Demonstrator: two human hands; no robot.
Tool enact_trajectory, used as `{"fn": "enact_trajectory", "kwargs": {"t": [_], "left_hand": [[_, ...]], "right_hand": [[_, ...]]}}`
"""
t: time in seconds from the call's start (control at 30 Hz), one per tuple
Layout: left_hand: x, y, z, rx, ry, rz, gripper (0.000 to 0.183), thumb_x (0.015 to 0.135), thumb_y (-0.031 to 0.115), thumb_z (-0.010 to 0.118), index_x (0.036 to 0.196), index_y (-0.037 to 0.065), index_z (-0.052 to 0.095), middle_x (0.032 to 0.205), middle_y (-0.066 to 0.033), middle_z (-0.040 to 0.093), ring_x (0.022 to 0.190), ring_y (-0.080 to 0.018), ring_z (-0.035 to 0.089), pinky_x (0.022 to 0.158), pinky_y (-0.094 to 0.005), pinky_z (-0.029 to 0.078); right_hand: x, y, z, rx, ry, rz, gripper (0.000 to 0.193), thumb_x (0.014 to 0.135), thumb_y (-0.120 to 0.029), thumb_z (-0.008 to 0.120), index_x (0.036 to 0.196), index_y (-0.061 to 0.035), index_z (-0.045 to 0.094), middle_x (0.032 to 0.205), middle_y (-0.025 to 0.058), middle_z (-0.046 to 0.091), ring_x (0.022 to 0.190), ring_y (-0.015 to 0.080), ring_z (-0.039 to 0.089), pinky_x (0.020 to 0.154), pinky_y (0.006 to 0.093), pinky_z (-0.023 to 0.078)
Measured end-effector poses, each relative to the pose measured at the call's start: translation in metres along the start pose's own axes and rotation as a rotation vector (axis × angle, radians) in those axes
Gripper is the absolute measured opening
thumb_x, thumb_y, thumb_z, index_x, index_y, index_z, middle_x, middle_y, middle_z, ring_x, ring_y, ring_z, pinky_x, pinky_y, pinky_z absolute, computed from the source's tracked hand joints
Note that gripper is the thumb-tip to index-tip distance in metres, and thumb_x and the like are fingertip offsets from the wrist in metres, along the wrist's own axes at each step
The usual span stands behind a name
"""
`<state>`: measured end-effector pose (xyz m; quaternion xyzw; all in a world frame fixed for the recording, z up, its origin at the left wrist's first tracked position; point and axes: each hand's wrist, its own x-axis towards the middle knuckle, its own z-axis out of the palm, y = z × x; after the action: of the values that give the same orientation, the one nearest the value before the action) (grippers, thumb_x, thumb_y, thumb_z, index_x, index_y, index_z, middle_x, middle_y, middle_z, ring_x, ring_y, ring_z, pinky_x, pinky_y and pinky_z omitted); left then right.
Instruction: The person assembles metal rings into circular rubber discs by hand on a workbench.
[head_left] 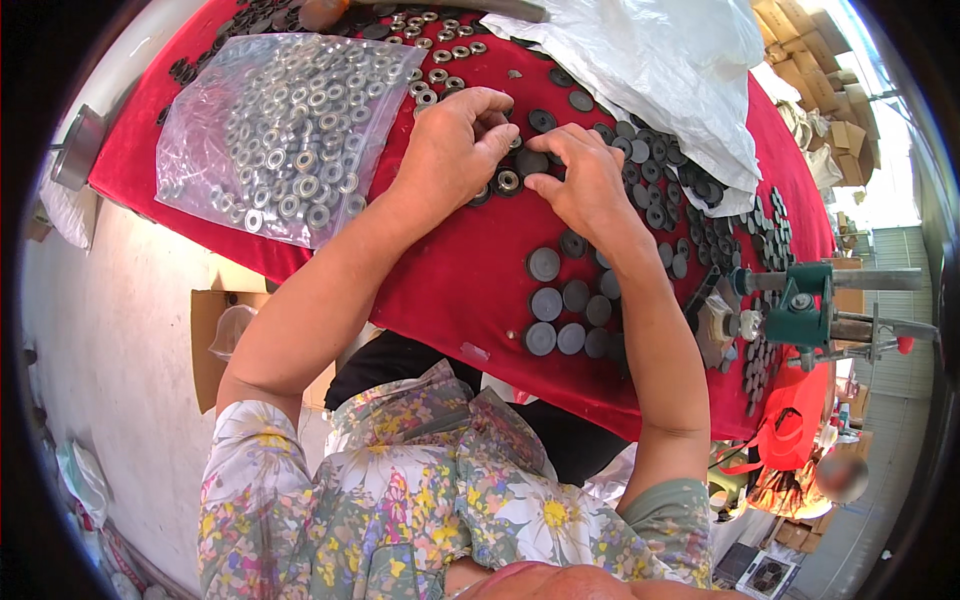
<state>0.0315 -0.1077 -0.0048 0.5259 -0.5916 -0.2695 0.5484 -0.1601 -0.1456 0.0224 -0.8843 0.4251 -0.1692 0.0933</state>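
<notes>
Both my hands work over the red cloth on the table. My left hand (452, 148) is closed, its thumb and fingertips together; a small shiny edge shows at the thumb tip, but I cannot make out what it holds. Close by on the right, my right hand (592, 190) pinches a black round cap (532, 162) between thumb and forefinger. Just below the fingertips lies a metal ball bearing (508, 181) seated in a black ring. Another black piece (480, 196) lies beside it, partly hidden by my left hand.
A clear plastic bag of bearings (300, 140) lies to the left. Loose bearings (440, 75) sit beyond my left hand. Black caps (655, 170) spread to the right, with rows of caps (571, 338) nearer me. A white plastic sheet (660, 70) and a green metal clamp tool (800, 305) stand right.
</notes>
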Motion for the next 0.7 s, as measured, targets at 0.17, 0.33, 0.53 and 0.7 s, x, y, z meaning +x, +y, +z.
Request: {"fn": "enact_trajectory", "kwargs": {"t": [0.17, 0.33, 0.53, 0.7], "left_hand": [[-0.005, 0.0, 0.001, 0.08, 0.009, 0.152, 0.026, 0.09, 0.003, 0.072, 0.116, -0.002, 0.069, 0.094, -0.0095, 0.071, 0.083, -0.0181, 0.068, 0.077, -0.0309, 0.056], [-0.012, -0.003, -0.003, 0.323, -0.059, 0.464, 0.029, 0.083, -0.001, 0.073, 0.112, 0.001, 0.069, 0.103, -0.0118, 0.069, 0.09, -0.0305, 0.067, 0.078, -0.0385, 0.056], [-0.021, 0.006, 0.003, 0.487, -0.264, 0.582, 0.041, 0.077, 0.005, 0.077, 0.117, 0.0, 0.068, 0.126, -0.0127, 0.064, 0.113, -0.0331, 0.06, 0.097, -0.0455, 0.05], [-0.027, 0.006, 0.006, 0.587, -0.323, 0.538, 0.052, 0.076, 0.01, 0.079, 0.124, -0.003, 0.065, 0.135, -0.0142, 0.062, 0.126, -0.0334, 0.057, 0.109, -0.0457, 0.045]], "right_hand": [[-0.003, 0.001, -0.001, -0.003, -0.029, 0.032, 0.041, 0.078, -0.015, 0.083, 0.117, -0.0105, 0.072, 0.114, 0.005, 0.067, 0.114, 0.0271, 0.059, 0.1, 0.0456, 0.037], [-0.026, 0.002, -0.009, -0.088, 0.124, -0.098, 0.044, 0.083, -0.013, 0.077, 0.126, -0.0085, 0.069, 0.123, 0.0052, 0.067, 0.118, 0.0247, 0.058, 0.1, 0.0457, 0.036], [-0.042, -0.002, 0.001, -0.317, 0.153, -0.207, 0.039, 0.092, -0.008, 0.058, 0.13, -0.0047, 0.067, 0.136, 0.0066, 0.065, 0.128, 0.025, 0.054, 0.104, 0.0489, 0.035], [-0.045, -0.01, 0.007, -0.437, 0.121, -0.222, 0.044, 0.089, -0.009, 0.058, 0.131, 0.0023, 0.065, 0.136, 0.011, 0.064, 0.132, 0.0253, 0.052, 0.108, 0.0511, 0.033]]}}
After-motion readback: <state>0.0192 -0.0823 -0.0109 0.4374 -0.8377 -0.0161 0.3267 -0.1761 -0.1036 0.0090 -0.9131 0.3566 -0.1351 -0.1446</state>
